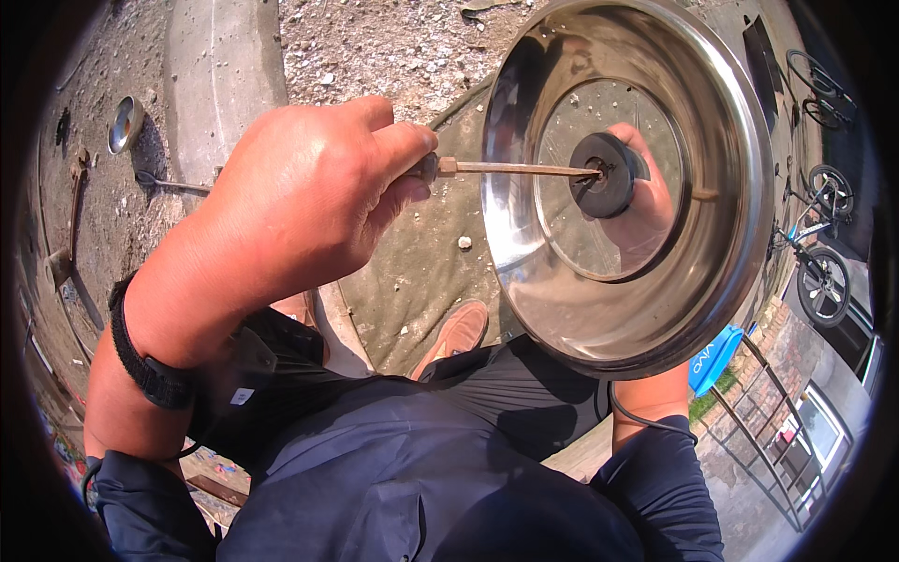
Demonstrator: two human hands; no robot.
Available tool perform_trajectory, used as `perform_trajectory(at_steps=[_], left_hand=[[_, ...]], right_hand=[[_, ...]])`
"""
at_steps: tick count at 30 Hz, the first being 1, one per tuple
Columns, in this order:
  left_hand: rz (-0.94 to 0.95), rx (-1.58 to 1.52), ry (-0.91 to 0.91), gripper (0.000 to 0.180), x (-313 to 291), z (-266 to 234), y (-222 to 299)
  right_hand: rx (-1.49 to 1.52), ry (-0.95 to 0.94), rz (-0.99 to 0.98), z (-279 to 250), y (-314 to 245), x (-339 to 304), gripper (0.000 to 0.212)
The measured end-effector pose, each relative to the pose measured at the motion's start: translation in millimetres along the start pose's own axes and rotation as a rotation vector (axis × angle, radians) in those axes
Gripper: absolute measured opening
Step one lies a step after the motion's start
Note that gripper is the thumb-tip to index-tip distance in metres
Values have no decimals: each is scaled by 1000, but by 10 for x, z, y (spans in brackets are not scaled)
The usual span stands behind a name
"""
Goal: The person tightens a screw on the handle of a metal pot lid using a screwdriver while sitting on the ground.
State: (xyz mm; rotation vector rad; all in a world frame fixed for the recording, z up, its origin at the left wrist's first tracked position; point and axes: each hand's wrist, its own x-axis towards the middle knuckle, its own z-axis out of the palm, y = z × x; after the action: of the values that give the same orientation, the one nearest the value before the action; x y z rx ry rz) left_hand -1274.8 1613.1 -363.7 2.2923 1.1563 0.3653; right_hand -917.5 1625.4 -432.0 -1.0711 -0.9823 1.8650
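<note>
My left hand (309,187) grips the handle of a screwdriver (520,170), its fingers closed round it. The shaft runs to the right, and its tip meets the middle of a round black knob (602,178). This knob sits at the centre of a large lid (524,253) with a clear middle and a broad, shiny metal rim. The lid is tilted up, its hollow side toward me. Through the clear part, fingers of my right hand (653,211) show behind the knob and appear closed on it. The rim hides the right wrist.
A brownish-green cloth (421,272) covers ground between my feet. At the left lie a small metal bowl-shaped piece (125,125), a long-handled utensil (173,184) and a long-handled tool (77,206). Bicycles (824,281) and a metal frame (758,431) stand at the right.
</note>
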Motion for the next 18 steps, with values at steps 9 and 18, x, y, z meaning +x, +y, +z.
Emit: perform_trajectory(at_steps=[9,18], left_hand=[[26,152,67,28,10,25,23],[-431,-534,-485,28,106,-102,-100]], right_hand=[[-34,45,35,-15,86,1,82],[-187,-45,-50,174,16,-26,41]])
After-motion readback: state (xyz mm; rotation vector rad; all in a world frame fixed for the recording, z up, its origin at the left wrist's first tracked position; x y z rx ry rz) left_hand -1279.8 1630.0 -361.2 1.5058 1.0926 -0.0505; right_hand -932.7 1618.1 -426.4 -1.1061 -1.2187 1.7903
